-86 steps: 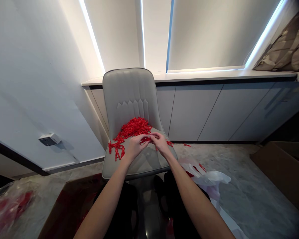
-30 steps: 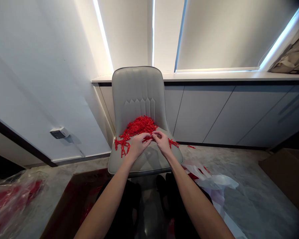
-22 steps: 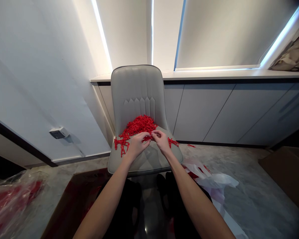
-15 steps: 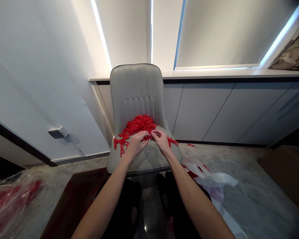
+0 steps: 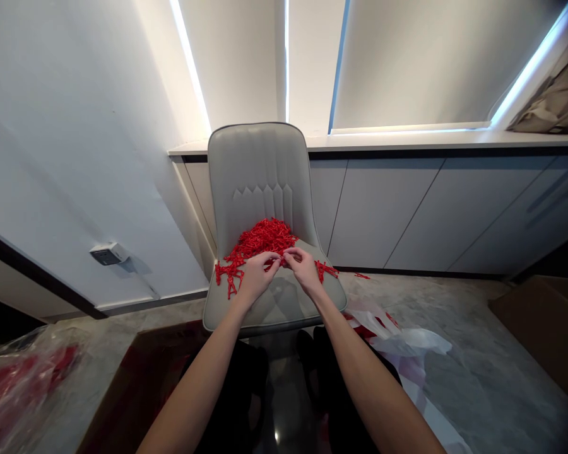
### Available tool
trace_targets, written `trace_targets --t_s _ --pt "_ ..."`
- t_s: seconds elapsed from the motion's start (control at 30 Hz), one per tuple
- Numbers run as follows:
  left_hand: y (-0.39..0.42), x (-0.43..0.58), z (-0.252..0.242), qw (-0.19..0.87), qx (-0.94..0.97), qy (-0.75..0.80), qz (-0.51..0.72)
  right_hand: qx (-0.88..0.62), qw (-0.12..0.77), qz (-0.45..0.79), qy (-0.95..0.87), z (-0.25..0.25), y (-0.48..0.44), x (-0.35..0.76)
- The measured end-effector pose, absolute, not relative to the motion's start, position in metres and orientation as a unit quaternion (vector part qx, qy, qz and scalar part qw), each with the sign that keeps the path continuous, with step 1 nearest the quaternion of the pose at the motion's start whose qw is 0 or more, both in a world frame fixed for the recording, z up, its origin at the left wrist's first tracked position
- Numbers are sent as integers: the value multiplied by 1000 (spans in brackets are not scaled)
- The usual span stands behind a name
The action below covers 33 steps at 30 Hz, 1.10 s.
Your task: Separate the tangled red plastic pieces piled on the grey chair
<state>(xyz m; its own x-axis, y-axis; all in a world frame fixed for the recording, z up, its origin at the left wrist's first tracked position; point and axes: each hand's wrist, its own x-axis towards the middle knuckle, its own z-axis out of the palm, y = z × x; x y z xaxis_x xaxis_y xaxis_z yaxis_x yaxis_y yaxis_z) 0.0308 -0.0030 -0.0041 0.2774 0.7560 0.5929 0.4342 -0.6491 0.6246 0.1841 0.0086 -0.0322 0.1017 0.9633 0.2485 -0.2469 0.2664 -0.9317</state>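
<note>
Since the earlier frame my view has swung: the gray upholstered chair (image 5: 260, 164) now sits nearer centre, and the hands have drawn closer over its seat. Most of the red plastic pieces remain in one tangled heap (image 5: 260, 236) at the foot of the backrest, so far more lies massed than apart. A smaller clump (image 5: 228, 275) spills off its left edge, another (image 5: 325, 271) sits beside the right hand (image 5: 303, 270), and a stray piece (image 5: 362, 275) lies on the floor. The left hand (image 5: 257, 274) and right hand are both curled closed, pinching a short red strand (image 5: 274, 261) between them, just in front of the heap.

The room: white cabinets (image 5: 388, 214) behind the chair, drawn blinds (image 5: 435, 63) above, and a mottled gray floor (image 5: 492, 359). A clear bag of red contents (image 5: 23, 384) lies lower left — a white plastic sheet (image 5: 407, 343) lower right.
</note>
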Motion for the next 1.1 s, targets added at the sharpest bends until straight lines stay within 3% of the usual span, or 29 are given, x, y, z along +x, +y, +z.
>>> trace_targets --t_s 0.17,1.1 --pt "-2 32 -4 216 760 400 464 -383 625 469 -493 -32 9 185" --pt "-6 22 5 212 833 354 369 -402 518 549 -518 -33 5 203"
